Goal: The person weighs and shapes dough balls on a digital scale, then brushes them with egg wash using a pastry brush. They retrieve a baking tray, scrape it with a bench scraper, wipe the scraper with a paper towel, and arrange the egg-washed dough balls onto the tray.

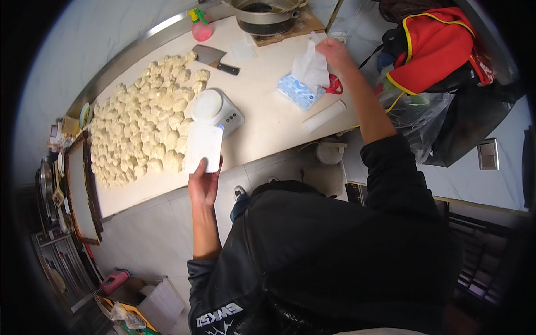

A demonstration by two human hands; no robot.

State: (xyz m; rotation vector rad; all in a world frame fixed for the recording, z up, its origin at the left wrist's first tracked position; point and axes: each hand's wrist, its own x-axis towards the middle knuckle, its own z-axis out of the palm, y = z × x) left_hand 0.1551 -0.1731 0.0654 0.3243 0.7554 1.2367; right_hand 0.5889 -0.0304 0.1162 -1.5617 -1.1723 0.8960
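Observation:
My left hand grips the lower end of a flat white rectangular plate, held beside a white digital kitchen scale. My right hand pinches a white tissue that rises from a blue-and-white tissue pack on the table. Many pale dough pieces cover the table's left part. Beyond the scale lies a cleaver with a black handle. A white roll or folded sheet lies near the front edge, and a red looped item is beside the tissue pack.
A pink spray bottle and a large metal pot on a board stand at the back. Red cloth and plastic bags are at the right. A framed tray leans at the table's left end; a cardboard box sits on the floor.

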